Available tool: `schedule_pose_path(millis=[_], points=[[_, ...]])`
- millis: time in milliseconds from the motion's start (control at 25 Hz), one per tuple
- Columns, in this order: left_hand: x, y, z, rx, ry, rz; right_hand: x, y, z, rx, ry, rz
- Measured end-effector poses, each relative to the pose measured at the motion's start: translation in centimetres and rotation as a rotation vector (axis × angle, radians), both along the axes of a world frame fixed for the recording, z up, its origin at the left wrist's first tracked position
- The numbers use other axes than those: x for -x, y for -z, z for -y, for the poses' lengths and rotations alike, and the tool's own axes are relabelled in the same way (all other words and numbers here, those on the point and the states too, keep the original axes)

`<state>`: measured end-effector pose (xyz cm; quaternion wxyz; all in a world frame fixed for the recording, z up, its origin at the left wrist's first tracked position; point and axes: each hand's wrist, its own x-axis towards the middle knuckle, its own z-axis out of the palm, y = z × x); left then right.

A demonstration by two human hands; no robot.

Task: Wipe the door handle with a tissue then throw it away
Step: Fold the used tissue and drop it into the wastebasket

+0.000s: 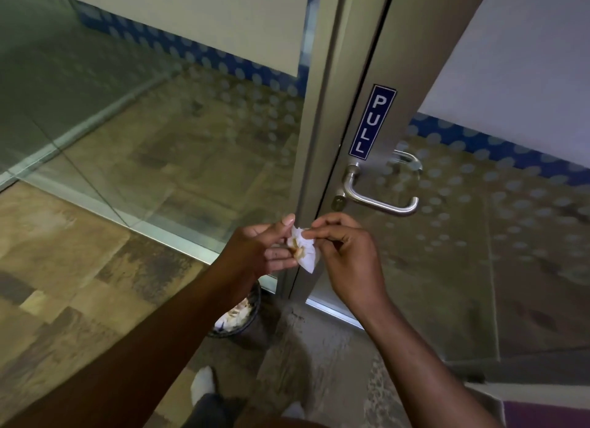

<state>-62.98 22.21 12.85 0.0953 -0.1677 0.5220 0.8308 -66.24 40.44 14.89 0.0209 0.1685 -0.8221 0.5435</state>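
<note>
A crumpled white tissue (304, 249) with a brownish stain is pinched between both hands, just below and left of the steel lever door handle (380, 201). My left hand (261, 249) grips its left side, thumb on top. My right hand (344, 252) holds its upper right edge with fingertips. The handle sits on a metal door frame under a blue PULL sticker (372, 121). Below my left forearm, a dark mesh waste bin (238, 319) with white paper inside stands on the floor; my arm covers part of it.
The glass door (498, 236) with a dotted film is to the right, and a fixed glass panel (153, 134) to the left. A keyhole (337, 201) sits left of the handle. My socked feet (202, 384) stand on patterned floor near the bin.
</note>
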Motion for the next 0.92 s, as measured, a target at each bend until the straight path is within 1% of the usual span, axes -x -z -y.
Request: schedule_pose_path(millis=[80,200,320,400,480,520,600,680,800,920], points=[[-0.6,0.3,1.1,0.014,0.003,-0.044,-0.4,0.1,1.1,0.005,-0.015,-0.015],[-1.4,0.3,2.9,0.035,-0.055,-0.058,-1.1,0.1,3.1,0.041,-0.011,-0.005],[-2.2,0.1,4.8,0.12,-0.125,-0.097,-1.5,0.0,5.7,0.118,-0.017,0.097],[-2.7,0.2,6.4,0.235,-0.164,-0.159,-1.8,-0.2,7.8,0.192,-0.01,0.199],[-3.1,0.2,8.1,0.319,-0.199,-0.231,-2.3,-0.5,10.0,0.212,-0.012,0.236],[-3.4,0.3,9.0,0.331,-0.208,-0.26,-2.5,-0.6,11.0,0.22,-0.021,0.249],[-3.8,0.3,10.8,0.322,-0.204,-0.3,-2.8,-0.7,13.0,0.266,-0.031,0.293],[-4.1,0.2,12.5,0.242,-0.204,-0.289,-2.9,-0.5,14.7,0.309,-0.019,0.33],[-4.7,0.3,15.4,0.037,-0.201,-0.209,-3.1,-0.2,17.3,0.376,0.035,0.373],[-5.3,0.5,17.6,0.001,-0.141,-0.126,-3.6,0.1,19.8,0.388,0.056,0.345]])
